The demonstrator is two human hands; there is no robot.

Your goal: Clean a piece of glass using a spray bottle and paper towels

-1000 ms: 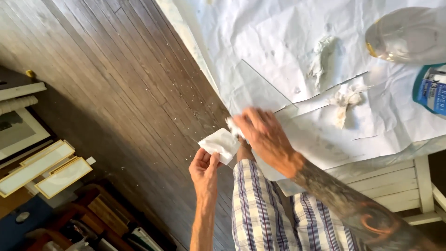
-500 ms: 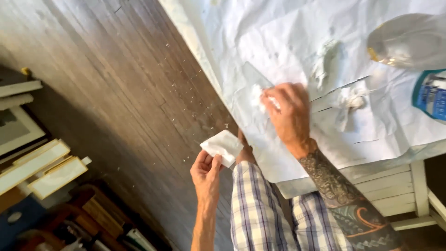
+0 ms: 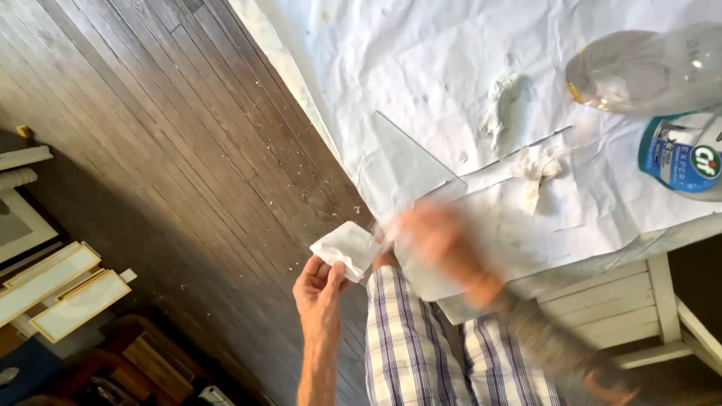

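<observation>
Back from further up the glass pane [image 3: 410,162], the blurred right hand [image 3: 432,240], grip unreadable, sweeps its near corner beside left fingers [image 3: 331,274] pinching a paper wad [image 3: 347,248]; the edge could cut.

You see two hands: your left hand [image 3: 322,289] and your blurred right hand [image 3: 436,244]. On the table lie one glass pane [image 3: 406,162], two crumpled wipes [image 3: 502,105] and two bottles [image 3: 647,68]. Your left hand has one folded white wipe [image 3: 346,246].

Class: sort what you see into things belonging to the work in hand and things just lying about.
In the work: left hand, folded tissue, right hand (blurred), glass pane.
Lying about: used wads, spray bottle, clear bottle, frames.
</observation>
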